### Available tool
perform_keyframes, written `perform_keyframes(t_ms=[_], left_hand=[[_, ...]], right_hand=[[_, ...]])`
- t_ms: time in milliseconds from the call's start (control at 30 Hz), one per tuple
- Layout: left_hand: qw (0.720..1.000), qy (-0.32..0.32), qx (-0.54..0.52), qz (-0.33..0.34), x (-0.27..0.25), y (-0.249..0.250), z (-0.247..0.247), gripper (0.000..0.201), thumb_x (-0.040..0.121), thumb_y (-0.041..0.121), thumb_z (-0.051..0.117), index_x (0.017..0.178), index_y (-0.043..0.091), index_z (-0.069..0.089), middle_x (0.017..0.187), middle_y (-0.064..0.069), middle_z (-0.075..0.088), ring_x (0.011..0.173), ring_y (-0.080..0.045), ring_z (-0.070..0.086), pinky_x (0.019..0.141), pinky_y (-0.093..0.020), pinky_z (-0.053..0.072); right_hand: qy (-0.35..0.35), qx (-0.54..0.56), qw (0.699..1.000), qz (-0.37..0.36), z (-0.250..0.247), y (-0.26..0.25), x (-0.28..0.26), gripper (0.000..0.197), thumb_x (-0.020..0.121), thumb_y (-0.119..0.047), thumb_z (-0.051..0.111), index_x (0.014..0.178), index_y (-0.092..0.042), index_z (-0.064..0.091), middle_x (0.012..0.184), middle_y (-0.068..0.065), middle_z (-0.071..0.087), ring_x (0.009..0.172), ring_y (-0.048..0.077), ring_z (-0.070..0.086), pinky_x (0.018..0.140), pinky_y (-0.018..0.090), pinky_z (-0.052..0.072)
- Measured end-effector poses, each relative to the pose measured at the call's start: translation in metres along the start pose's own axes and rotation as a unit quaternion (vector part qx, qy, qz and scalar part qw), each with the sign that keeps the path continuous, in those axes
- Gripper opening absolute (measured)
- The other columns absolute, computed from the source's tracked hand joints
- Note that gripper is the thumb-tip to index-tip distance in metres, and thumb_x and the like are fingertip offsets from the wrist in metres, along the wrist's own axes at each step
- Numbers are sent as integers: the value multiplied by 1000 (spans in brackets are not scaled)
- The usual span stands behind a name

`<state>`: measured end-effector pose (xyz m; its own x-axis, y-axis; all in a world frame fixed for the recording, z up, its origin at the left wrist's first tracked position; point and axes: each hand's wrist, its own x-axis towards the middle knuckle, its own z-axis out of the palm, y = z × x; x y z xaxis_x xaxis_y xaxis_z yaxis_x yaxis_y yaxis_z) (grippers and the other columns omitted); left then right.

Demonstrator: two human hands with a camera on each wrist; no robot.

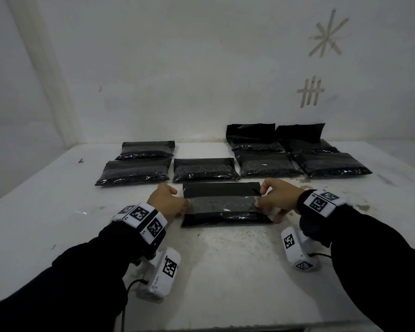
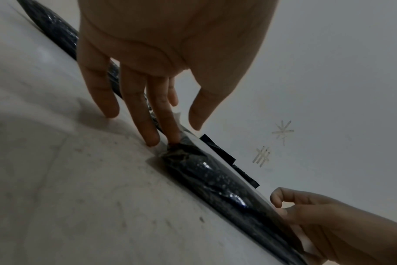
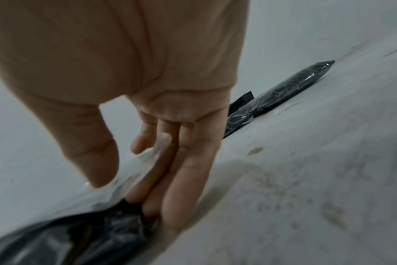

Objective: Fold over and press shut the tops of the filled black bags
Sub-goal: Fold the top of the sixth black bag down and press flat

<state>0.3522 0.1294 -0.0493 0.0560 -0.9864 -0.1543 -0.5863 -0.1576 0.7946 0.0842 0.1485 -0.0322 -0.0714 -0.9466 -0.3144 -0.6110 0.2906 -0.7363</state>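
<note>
The bag [image 1: 225, 204] lay flat on the worktop [image 1: 225, 271] nearest the person, between both hands, its black top flap [image 1: 222, 190] stretched out flat toward the wall – not yet folded over. The left hand [image 1: 168, 202] pinched the bag's left edge, with its fingers [image 2: 152, 114] reaching down to the worktop beside it. The right hand [image 1: 277, 197] pinched the right edge, fingers tucked under the plastic and the thumb [image 3: 95, 157] above it. Holding both ends at once probably kept the film taut and square, so the fold would come over evenly.

Beyond it lay seven more bags. Three at the left and centre [image 1: 205, 170] looked already folded shut. Four sat at the right, and the rear two [image 1: 250, 136] had flaps standing up against the wall [image 1: 177, 68] – likely still waiting. That made eight bags in all.
</note>
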Motion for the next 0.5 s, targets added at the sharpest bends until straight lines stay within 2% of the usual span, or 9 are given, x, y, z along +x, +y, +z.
perform_keyframes(t_ms=[133, 267, 333, 433, 500], left_hand=[[1000, 3, 14, 4, 2, -1, -1, 28, 89, 16, 61, 108, 15, 41, 87, -8, 65, 58, -13, 59, 35, -15, 38], [999, 5, 40, 8, 3, -1, -1, 26, 87, 11, 62, 104, 15, 43, 89, -12, 65, 56, -14, 60, 34, -12, 39], [998, 7, 56, 18, 2, 0, 0, 25, 87, 11, 62, 103, 15, 43, 92, -13, 65, 59, -16, 61, 43, -16, 43], [995, 13, 94, 24, 0, 0, 1, 23, 88, 15, 62, 102, 15, 43, 98, -14, 66, 68, -21, 62, 52, -19, 42], [993, 9, 117, 26, 0, 0, 2, 28, 87, 21, 63, 106, 13, 45, 104, -14, 65, 79, -22, 64, 59, -22, 43]], right_hand=[[4, 10, 1000, -1, 0, 1, -2, 16, 92, -14, 59, 89, -15, 43, 62, 10, 59, 52, 19, 55, 42, 28, 52], [5, 5, 1000, 7, 3, -1, -3, 19, 92, -10, 59, 88, -15, 41, 62, 10, 57, 55, 18, 53, 47, 32, 53], [14, -13, 1000, 9, 4, -3, -4, 21, 91, -10, 59, 87, -17, 40, 64, 9, 58, 57, 18, 53, 48, 33, 53], [41, -65, 997, 8, 6, -7, -5, 24, 89, -14, 62, 83, -19, 39, 66, 6, 59, 54, 16, 55, 47, 32, 53], [65, -117, 991, 0, 7, -11, -7, 28, 87, -20, 66, 81, -20, 38, 78, 8, 61, 60, 21, 60, 53, 36, 54]])
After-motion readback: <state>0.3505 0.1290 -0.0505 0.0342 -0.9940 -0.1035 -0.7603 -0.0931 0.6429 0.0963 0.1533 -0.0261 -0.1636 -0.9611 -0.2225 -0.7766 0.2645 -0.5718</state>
